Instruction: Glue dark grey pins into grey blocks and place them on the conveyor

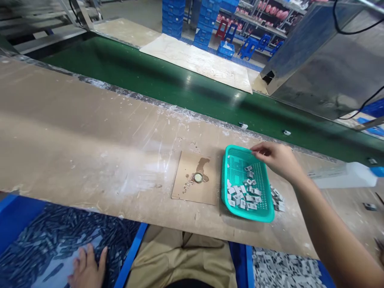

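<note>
Our teal, mesh-sided basket [250,216], right of centre, runs its long axis up the frame, bottom end slanting right. Our right hand [277,158] curls at its upper-right rim, contents unclear; our left [90,270], lower left, spreads its fingers loosely over dark strips [120,230].

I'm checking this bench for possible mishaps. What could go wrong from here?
The right hand is at the far rim of the teal basket; a knock might spill the grey parts inside. The pieces lying on the green belt could be carried off if it runs. The dark stain beside the round cap may be liquid and could spread across the cardboard.
</note>
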### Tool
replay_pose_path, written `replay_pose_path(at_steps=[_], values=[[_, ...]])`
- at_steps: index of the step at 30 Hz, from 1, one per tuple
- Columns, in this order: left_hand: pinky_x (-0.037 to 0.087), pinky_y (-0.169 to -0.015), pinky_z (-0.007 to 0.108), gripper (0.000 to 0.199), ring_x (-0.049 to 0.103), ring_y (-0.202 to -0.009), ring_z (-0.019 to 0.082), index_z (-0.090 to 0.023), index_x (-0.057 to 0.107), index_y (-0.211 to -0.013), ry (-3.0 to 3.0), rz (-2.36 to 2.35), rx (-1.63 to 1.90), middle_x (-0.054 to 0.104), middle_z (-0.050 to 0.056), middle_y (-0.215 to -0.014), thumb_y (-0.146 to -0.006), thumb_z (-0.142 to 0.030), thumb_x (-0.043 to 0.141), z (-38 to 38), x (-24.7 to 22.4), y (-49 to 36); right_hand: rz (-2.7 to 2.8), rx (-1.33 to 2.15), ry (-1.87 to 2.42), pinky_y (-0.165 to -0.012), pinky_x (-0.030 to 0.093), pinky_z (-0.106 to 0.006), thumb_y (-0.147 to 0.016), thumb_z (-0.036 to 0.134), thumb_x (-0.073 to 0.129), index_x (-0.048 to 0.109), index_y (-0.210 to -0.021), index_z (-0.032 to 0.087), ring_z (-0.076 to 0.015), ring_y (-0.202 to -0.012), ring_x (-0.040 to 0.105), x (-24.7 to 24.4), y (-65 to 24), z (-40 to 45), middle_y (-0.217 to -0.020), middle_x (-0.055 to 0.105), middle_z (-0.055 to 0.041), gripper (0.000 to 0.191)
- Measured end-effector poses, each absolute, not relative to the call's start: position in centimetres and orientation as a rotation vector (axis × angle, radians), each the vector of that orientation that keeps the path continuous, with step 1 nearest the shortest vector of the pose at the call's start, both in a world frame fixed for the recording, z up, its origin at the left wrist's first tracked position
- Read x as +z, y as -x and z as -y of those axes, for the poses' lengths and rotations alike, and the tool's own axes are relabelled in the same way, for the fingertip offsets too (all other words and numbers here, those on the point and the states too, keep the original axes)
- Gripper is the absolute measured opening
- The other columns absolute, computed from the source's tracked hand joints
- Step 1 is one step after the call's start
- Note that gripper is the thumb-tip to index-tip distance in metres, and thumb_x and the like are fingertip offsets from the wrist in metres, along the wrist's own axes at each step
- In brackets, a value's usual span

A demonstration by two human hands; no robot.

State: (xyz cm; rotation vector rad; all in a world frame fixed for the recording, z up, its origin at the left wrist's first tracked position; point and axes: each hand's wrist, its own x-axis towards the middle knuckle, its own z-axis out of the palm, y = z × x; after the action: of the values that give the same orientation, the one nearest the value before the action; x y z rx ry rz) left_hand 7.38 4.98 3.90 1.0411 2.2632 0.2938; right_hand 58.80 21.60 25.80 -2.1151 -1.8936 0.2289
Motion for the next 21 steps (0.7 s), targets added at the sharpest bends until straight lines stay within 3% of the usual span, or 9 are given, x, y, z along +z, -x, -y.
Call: replay_pose_path(at_steps=[3,7,11,16,19,21], values=[[0.024,-0.109,0.058,0.064,0.028,-0.137,0.041,-0.012,0.051,-0.126,-1.045,-2.195,0.325,0.043,0.023,-0.143,-0.077,-0.051,0.041,-4.2,3.7,-7.7,2.127,0.419,2.156,-0.058,0.05,-0.034,-0.077,0.036,0.06,0.073,-0.086,0.022,-0.0226,-0.065,0.065,26.4,-58.5,-18.4,-0.083,0.074,-0.0065,0.022],[0.047,-0.091,0.048,0.049,0.061,-0.107,0.04,-0.017,0.058,-0.115,-1.162,-2.236,0.122,0.067,0.019,-0.114,-0.079,-0.046,0.039,-4.0,4.2,-7.4,2.332,0.505,2.099,-0.076,0.054,-0.04,-0.076,0.019,0.058,0.072,-0.103,0.023,-0.0282,-0.091,0.068,25.1,-57.7,-16.2,-0.105,0.073,-0.0068,0.031],[0.048,-0.084,0.046,0.048,0.064,-0.098,0.04,-0.014,0.062,-0.107,-1.168,-2.241,-0.008,0.07,0.021,-0.105,-0.083,-0.046,0.036,-4.7,4.7,-7.0,2.428,0.539,2.042,-0.081,0.053,-0.043,-0.078,0.011,0.05,0.074,-0.096,0.023,-0.0289,-0.096,0.067,23.5,-57.4,-16.1,-0.102,0.074,-0.0064,0.032],[0.048,-0.084,0.042,0.027,0.063,-0.103,0.038,-0.019,0.064,-0.088,-1.065,-2.235,0.109,0.072,0.017,-0.103,-0.08,-0.037,0.044,-5.6,5.7,-6.4,2.208,0.646,2.04,-0.072,0.053,-0.039,-0.084,0.031,0.054,0.07,-0.092,0.021,-0.0267,-0.082,0.068,23.6,-57.4,-16.1,-0.092,0.074,-0.0077,0.02],[0.048,-0.083,0.047,0.025,0.064,-0.099,0.039,-0.02,0.063,-0.086,-0.982,-2.319,0.192,0.073,0.015,-0.088,-0.079,-0.035,0.046,-6.1,6.9,-6.2,1.839,0.974,2.021,-0.063,0.053,-0.036,-0.081,0.042,0.06,0.066,-0.093,0.019,-0.0236,-0.067,0.068,24.0,-57.3,-15.5,-0.071,0.07,-0.0052,0.027],[0.047,-0.084,0.051,0.026,0.064,-0.098,0.042,-0.019,0.064,-0.087,-0.903,-2.397,0.213,0.071,0.013,-0.075,-0.078,-0.033,0.046,-6.4,7.8,-6.2,1.561,1.219,1.902,-0.068,0.054,-0.035,-0.075,0.046,0.068,0.065,-0.093,0.018,-0.0239,-0.074,0.069,24.2,-57.1,-15.2,-0.074,0.071,-0.006,0.033]])
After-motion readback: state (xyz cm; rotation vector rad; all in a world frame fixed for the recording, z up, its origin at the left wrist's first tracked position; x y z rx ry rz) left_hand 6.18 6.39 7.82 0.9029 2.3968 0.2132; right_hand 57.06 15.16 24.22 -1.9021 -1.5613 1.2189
